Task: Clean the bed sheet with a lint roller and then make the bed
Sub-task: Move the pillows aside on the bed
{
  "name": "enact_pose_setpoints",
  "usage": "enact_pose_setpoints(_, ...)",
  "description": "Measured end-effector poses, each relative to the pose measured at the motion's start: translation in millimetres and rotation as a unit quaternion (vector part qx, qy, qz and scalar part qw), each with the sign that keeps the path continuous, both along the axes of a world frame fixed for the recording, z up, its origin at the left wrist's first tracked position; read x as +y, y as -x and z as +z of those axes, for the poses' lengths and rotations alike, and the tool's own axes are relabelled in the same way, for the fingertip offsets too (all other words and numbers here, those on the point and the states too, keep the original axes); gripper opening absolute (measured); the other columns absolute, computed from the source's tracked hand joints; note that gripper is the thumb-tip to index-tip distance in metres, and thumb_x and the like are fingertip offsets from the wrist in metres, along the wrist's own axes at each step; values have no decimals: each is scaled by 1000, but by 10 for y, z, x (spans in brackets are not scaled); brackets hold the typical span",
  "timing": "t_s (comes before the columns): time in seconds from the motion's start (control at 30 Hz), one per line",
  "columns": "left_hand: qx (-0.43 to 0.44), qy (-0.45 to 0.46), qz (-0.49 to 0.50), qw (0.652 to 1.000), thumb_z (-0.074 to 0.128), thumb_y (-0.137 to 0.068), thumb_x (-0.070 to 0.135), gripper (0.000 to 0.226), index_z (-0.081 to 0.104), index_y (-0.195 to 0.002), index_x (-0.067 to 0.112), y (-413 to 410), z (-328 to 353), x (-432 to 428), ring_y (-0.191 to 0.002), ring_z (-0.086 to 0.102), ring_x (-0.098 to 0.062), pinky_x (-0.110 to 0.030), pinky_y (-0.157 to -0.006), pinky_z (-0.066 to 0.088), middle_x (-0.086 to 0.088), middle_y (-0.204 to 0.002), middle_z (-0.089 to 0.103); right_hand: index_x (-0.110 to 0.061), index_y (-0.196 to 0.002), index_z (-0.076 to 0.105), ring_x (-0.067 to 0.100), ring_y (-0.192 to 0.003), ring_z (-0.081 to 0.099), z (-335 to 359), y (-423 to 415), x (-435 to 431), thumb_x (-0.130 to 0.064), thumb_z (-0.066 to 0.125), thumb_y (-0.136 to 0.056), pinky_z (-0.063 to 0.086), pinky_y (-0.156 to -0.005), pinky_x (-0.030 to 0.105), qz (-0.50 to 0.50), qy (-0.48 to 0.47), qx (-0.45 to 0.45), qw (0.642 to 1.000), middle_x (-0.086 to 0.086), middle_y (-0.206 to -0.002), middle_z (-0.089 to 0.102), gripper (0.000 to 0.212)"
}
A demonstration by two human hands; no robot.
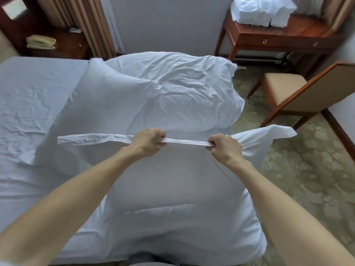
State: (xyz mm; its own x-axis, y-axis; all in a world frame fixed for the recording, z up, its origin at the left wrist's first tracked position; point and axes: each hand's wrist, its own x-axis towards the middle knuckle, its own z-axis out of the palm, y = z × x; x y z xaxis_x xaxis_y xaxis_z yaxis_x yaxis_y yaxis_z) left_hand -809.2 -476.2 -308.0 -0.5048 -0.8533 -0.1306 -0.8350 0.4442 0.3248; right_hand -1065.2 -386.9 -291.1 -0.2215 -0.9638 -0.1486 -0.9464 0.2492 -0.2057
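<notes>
White duvet edge ran taut between your left hand and right hand, each grip pinching it; bare sheet lay open leftward.

A dark wooden nightstand stands at the upper left, with a small stack of folded pale yellow towels near its left front corner and a small white object (too blurred to identify) toward its back edge. Beige curtains hang just right of it, reaching the floor. At the upper right, a reddish wooden desk with two ring pulls on its drawer front carries a pile of folded white linens at its back left corner. A wooden chair with a tan padded seat stands on the green floral carpet, near the desk's front.
</notes>
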Motion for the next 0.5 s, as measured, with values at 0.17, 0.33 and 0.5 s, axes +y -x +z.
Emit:
enact_pose_setpoints(0.17, -33, 5, 20, 999, 58, -91, 12, 20, 66, -109, 18, 82, -344, -594, -109, 58, -31, -35, -74, 37, -6, -110, 64, -27, -104, 71, 35, -100, 63, -318, 2, -587, -24, 58, -92, 45, -74, 38, -5, -14, 1, 1000, 5, -105, 71, 17)
enact_pose_setpoints(0.33, -25, 40, 25, 999, 73, -80, 15, 52, 60, -131, 13, 50, -842, -1042, -117, 55, -38, -44, -93, 44, -14, -123, 60, -23, -139, 49, 28, -131, 47, -669, 6, -1171, -21, 58, -95, 43, -95, 38, 66, -106, 25, 992, 6, -142, 53, 45)
enact_pose_setpoints(0.5, -98, -13, -30, 995, 72, -87, 40, 74, 42, -151, 19, 29, -1244, -1267, -142, 37, -35, -47, -115, 29, -15, -157, 37, -19, -154, 28, 27, -152, 15, -1002, 85, -1330, -32, 58, -99, 30, -117, 42, 85, -206, 44, 974, 9, -166, 14, 64)
